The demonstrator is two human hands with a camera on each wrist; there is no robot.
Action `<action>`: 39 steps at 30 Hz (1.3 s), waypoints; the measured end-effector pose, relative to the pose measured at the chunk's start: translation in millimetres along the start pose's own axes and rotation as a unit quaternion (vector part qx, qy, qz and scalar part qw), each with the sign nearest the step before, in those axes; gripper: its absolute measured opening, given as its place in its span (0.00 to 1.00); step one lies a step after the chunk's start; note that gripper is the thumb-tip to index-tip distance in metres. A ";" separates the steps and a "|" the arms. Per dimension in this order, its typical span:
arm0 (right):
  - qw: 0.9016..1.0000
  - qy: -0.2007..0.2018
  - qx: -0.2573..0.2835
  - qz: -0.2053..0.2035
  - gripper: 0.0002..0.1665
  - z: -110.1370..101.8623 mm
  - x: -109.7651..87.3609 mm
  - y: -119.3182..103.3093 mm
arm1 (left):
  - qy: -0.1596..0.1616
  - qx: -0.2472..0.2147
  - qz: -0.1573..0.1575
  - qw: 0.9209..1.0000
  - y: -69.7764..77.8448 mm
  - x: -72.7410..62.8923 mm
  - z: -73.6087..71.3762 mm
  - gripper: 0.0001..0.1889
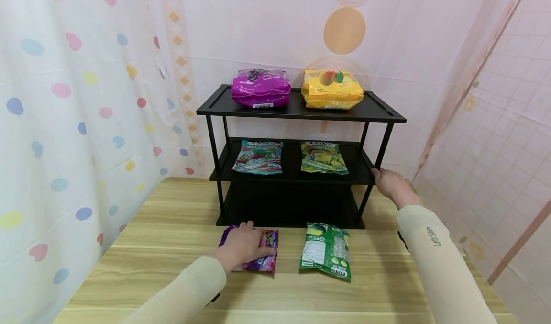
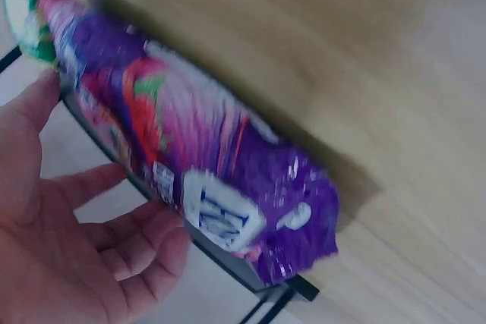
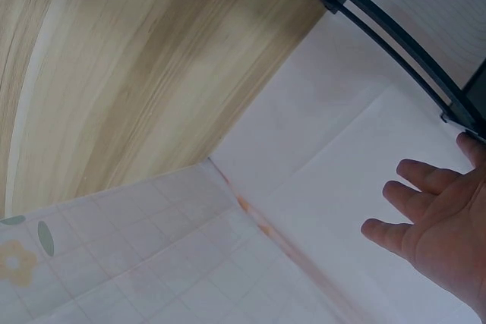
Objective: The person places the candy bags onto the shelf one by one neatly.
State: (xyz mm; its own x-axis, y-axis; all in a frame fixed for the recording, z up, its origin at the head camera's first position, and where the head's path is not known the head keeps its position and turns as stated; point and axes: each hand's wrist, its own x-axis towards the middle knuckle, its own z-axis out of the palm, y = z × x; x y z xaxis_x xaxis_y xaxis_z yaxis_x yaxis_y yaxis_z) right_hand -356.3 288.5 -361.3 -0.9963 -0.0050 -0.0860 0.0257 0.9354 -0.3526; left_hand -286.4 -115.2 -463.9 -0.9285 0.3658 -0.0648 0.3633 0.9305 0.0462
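Note:
In the head view my left hand [image 1: 243,246] is over a purple candy bag [image 1: 269,254] lying on the table before the rack. The left wrist view has its fingers [image 2: 140,244] loosely bent along the edge of the purple bag [image 2: 194,138], thumb apart near one end. My right hand [image 1: 393,186] is at the right end of the black three-tier rack [image 1: 297,178], by the middle shelf. Seen from the right wrist, that hand [image 3: 448,218] has spread fingers, and one fingertip meets the rack's frame [image 3: 402,58]. A green candy bag [image 1: 325,251] lies right of the purple one.
A magenta bag [image 1: 261,88] and a yellow bag [image 1: 331,89] stand on the top shelf. On the middle shelf lie a teal bag [image 1: 259,157] and a yellow-green bag [image 1: 323,157]. Patterned curtains [image 1: 275,27] hang behind and beside the wooden table [image 1: 163,247].

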 end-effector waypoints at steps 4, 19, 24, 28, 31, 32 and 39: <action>1.000 -0.001 0.006 0.001 0.42 0.0 0.7 -0.6 | -0.020 0.025 0.008 0.999 3.6 -0.3 5.2 0.41; 1.000 0.000 0.006 -0.002 0.41 1.2 0.6 0.9 | -0.051 -0.046 0.121 0.990 -1.1 -3.7 -7.5 0.19; 1.000 0.004 0.001 -0.002 0.41 1.6 1.5 1.0 | -0.042 -0.062 0.139 0.987 -2.6 -3.9 -7.2 0.14; 1.000 0.007 -0.005 -0.003 0.42 0.8 1.6 0.7 | -0.040 -0.086 0.164 0.982 -7.9 -0.7 -5.1 0.13; 1.000 0.004 -0.005 -0.003 0.42 0.2 0.8 1.0 | -0.035 -0.097 0.181 0.978 -11.9 2.0 -4.1 0.20; 1.000 0.003 -0.004 -0.002 0.42 0.1 0.3 0.8 | -0.035 -0.098 0.184 0.977 -12.6 2.4 -4.3 0.23; 1.000 0.009 -0.003 -0.005 0.41 1.2 -0.6 0.8 | -0.029 -0.114 0.185 0.976 -15.1 2.6 -3.9 0.29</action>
State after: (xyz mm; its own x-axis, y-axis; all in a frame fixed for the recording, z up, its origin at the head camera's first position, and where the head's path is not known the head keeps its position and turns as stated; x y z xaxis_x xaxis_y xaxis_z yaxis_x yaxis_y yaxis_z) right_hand -355.6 288.8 -362.7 -0.9978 -0.0088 -0.0664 0.0149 0.9373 -0.3482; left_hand -294.6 -128.4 -460.8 -0.7293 0.6818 -0.0580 0.6394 0.7092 0.2971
